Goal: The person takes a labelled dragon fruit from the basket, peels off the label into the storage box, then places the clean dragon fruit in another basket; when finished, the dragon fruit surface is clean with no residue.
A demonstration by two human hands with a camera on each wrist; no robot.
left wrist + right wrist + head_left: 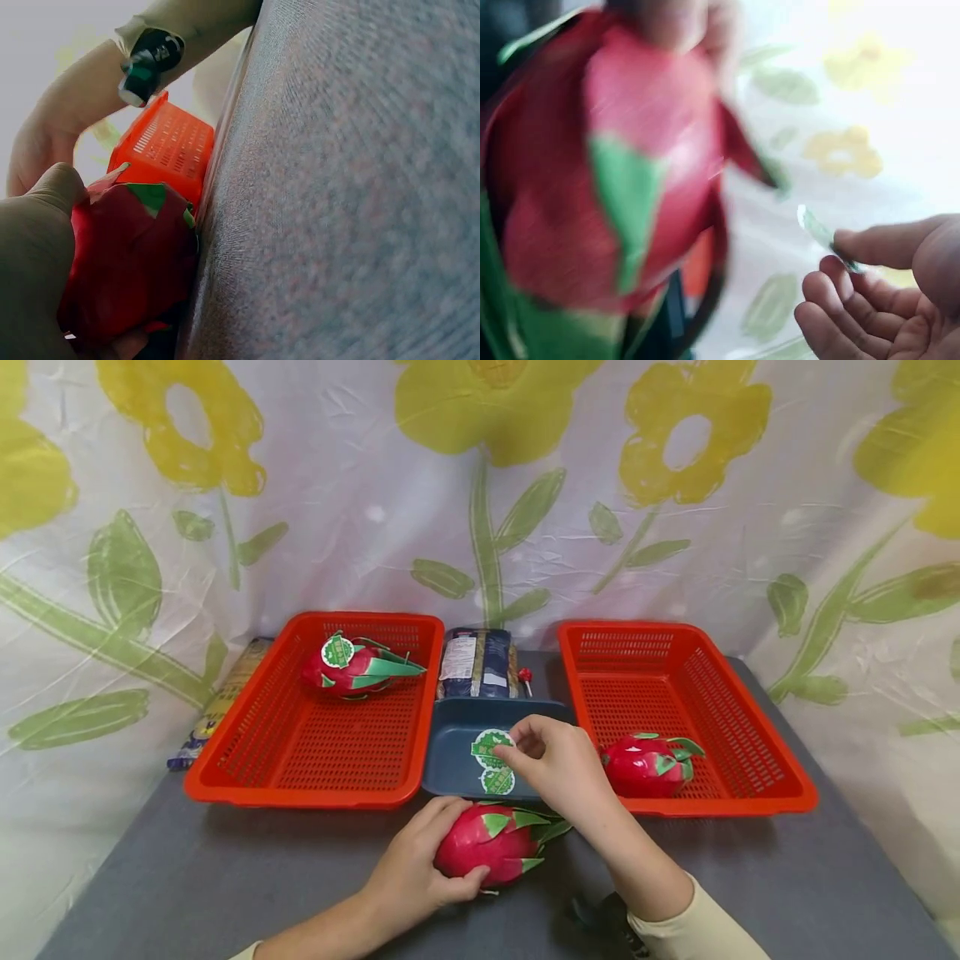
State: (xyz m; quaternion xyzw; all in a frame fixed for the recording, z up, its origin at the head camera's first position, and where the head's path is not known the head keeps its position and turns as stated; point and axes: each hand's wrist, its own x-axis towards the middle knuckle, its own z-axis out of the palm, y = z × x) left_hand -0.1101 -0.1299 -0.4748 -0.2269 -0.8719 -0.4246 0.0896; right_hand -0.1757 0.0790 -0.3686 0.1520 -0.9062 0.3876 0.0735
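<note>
My left hand [420, 860] grips a red dragon fruit [487, 847] with green-tipped scales, on the grey table just in front of a dark blue tray [450, 777]. In the left wrist view the fruit [135, 262] lies against the fingers, close to the tabletop. Over the tray, my right hand [558, 768] pinches a round green-and-white sticker [489, 748] between thumb and fingertip. The right wrist view shows this sticker [817, 229] nearly edge-on, away from the fruit. A second round green sticker [497, 781] appears just below it, in the tray.
A red basket [300, 797] at left holds a dragon fruit [356, 672] bearing a green sticker. Another red basket [720, 806] at right holds a dragon fruit [648, 767] near its front left. Behind the tray are a blue-labelled packet [477, 664] and red lollipop [525, 676].
</note>
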